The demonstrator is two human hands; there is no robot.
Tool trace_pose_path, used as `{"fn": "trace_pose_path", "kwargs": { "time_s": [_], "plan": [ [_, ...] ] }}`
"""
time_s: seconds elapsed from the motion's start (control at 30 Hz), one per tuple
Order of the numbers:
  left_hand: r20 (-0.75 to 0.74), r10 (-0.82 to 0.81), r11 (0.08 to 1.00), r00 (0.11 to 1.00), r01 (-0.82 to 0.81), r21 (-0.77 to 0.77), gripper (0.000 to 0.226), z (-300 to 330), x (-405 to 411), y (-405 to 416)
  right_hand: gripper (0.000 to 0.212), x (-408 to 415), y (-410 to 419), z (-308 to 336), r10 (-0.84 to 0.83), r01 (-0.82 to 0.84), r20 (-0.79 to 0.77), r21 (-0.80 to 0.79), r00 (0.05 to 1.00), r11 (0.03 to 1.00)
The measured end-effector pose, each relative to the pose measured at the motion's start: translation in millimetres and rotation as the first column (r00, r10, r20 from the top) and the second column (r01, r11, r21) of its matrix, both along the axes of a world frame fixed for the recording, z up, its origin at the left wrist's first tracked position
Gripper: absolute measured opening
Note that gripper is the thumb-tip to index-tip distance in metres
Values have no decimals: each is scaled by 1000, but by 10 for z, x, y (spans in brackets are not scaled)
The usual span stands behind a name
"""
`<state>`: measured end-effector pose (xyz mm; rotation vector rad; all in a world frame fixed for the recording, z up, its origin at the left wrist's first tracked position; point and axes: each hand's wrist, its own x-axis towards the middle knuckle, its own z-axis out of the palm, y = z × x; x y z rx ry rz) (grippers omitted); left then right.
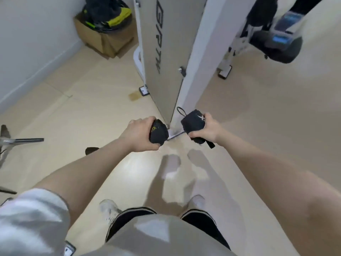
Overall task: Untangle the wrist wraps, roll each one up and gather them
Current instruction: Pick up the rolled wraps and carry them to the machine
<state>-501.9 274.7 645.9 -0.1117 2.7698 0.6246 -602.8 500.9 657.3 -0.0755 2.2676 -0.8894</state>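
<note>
The left hand (137, 133) curls its fingers around a rolled black wrap (159, 133), held out over the pale floor (73, 115). The right hand (206, 128) grips a second rolled wrap (192, 124), its thin loop (181, 112) sticking up. The two rolls sit near each other, not touching, before a white panel (166, 52).

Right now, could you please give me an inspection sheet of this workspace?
Surface: pale wood-look floor, a brownish mark near the machine's foot.
Job's things: two black rolled wrist wraps; left wrap, right wrap with a loop and a strap end hanging loose.
Clutter: cardboard box holding black and yellow gear.
Hands: left hand grips the left wrap, right hand grips the right wrap, held apart.
Cables: nothing seen.
Surroundings: white gym machine panel, white wall, metal bar at left.
</note>
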Motion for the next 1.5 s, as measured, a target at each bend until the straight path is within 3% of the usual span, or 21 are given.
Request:
{"fn": "trace_pose_path", "kwargs": {
  "time_s": [0.13, 0.2, 0.27, 0.33, 0.47, 0.53, 0.73, 0.9, 1.0, 1.13, 1.3, 1.5],
  "plan": [
    [30, -182, 980, 983, 184, -70, 69, 77, -812, 1091, 81, -461, 1178, 100, -62, 62, 3, 1, 998, 998],
    [21, -191, 977, 981, 192, -89, 72, 127, -1182, 1531, 69, -749, 1650, 159, -136, 136, -10, -45, 991, 990],
    [20, -156, 987, 987, 157, -43, 72, 137, -1544, 1916, 50, -1074, 2007, 151, -251, 256, 48, -148, 967, 955],
    [98, -114, 990, 989, 105, 93, 70, 129, -1884, 2251, 46, -1404, 2262, 56, -371, 387, 113, -194, 922, 901],
    [219, -232, 954, 948, 178, 240, 63, -14, -2863, 2812, 74, -2200, 2687, -141, -440, 447, 88, -112, 894, 887],
    [224, -279, 938, 934, 216, 270, 63, -121, -3545, 3048, 71, -2727, 2922, -197, -450, 451, 33, -100, 892, 887],
    [257, -183, 936, 949, 88, 341, 66, -54, -5548, 3354, 76, -4333, 3501, -59, -609, 613, 73, -100, 790, 783],
    [255, -158, 913, 954, 43, 406, 70, 219, -6734, 3633, 84, -5428, 3775, 205, -646, 649, 71, -135, 760, 748],
    [200, -130, 936, 971, 53, 349, 64, 248, -7289, 3833, 70, -6079, 3942, 180, -653, 653, 56, -162, 755, 740],
    [204, -70, 942, 977, -3, 336, 67, 125, -8025, 4074, 81, -7050, 4162, 14, -602, 600, 43, -160, 797, 783],
    [230, 142, 892, 963, -225, 391, 61, -81, -9022, 4460, 75, -8454, 4468, -208, -424, 422, -34, -60, 905, 905],
    [337, 408, 743, 849, -523, 417, 70, -426, -9913, 4784, 77, -9832, 4589, -339, -123, 124, -11, 101, 992, 987]
  ]
}}
